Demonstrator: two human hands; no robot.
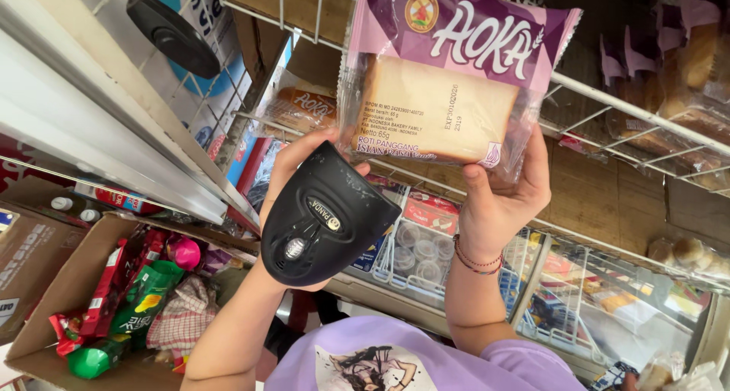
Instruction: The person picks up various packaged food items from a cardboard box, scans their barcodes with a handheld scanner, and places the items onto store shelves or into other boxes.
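Note:
My left hand grips a black handheld barcode scanner, its rounded back facing me and its head pointed up at a bread package. My right hand, with a red bead bracelet on the wrist, holds up a clear and purple packet of sliced toasted bread by its lower edge, thumb on the front. The scanner's top sits just below the packet's lower left corner. My purple shirt shows at the bottom.
White wire racks hold more bread packets behind and to the right. An open cardboard box of colourful snack packs stands at lower left. A metal shelf edge runs diagonally on the left. Plastic cup packs lie behind my hands.

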